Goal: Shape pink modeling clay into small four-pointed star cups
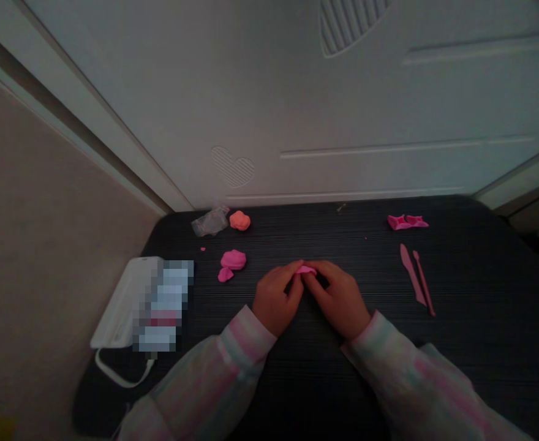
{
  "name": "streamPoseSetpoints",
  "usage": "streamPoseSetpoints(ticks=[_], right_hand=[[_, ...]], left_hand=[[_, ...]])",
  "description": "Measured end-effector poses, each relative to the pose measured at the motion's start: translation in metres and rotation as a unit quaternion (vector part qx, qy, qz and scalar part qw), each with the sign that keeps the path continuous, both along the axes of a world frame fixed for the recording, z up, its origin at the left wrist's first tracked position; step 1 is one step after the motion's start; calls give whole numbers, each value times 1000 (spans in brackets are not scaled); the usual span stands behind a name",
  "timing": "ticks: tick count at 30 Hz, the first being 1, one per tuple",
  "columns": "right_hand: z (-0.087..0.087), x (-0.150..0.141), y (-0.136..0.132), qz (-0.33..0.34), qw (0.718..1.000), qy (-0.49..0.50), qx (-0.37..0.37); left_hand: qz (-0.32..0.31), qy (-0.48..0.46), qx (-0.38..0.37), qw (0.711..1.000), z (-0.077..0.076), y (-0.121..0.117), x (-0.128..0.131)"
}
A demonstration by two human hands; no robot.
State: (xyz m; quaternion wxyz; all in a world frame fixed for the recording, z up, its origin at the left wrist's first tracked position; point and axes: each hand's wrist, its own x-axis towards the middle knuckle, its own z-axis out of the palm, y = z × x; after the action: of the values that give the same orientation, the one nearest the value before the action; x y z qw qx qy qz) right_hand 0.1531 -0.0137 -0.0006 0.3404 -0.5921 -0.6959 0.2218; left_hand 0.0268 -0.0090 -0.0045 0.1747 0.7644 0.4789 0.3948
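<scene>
Between my fingertips is a small flattened piece of pink modelling clay (305,269), partly hidden by the fingers. My left hand (278,295) pinches its left end, and my right hand (338,295) pinches the right end. Both hands are just above the middle of the dark table. Left of my left hand lies a larger lump of pink clay (233,260) with a smaller lump (225,274) against it. Behind these sits an orange clay lump (240,220).
A clear plastic wrapper (211,222) lies beside the orange lump. A white power bank (125,303) with a cable and a blurred-out device are at the left edge. To the right are a pink plastic knife (411,272), a thin pink stick tool (424,285) and pink shaped pieces (407,222).
</scene>
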Motion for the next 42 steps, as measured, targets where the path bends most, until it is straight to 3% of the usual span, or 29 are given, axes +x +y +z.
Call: streamPoseSetpoints(ticks=[12,17,24,33,42], right_hand=[[-2,1,0,9,1000,-8,28],[2,-1,-2,-19,1000,11,15],[1,-1,-1,-5,999,-30,35],[-2,3,-1,21,991,-105,82],[-2,0,-1,0,994,-76,77]], left_hand=[[4,-6,-68,998,5,-2,1],[3,-12,-66,998,5,-2,0],[24,-10,-80,996,4,-1,1],[13,52,10,999,-2,4,-3],[65,3,-89,994,3,4,-1]])
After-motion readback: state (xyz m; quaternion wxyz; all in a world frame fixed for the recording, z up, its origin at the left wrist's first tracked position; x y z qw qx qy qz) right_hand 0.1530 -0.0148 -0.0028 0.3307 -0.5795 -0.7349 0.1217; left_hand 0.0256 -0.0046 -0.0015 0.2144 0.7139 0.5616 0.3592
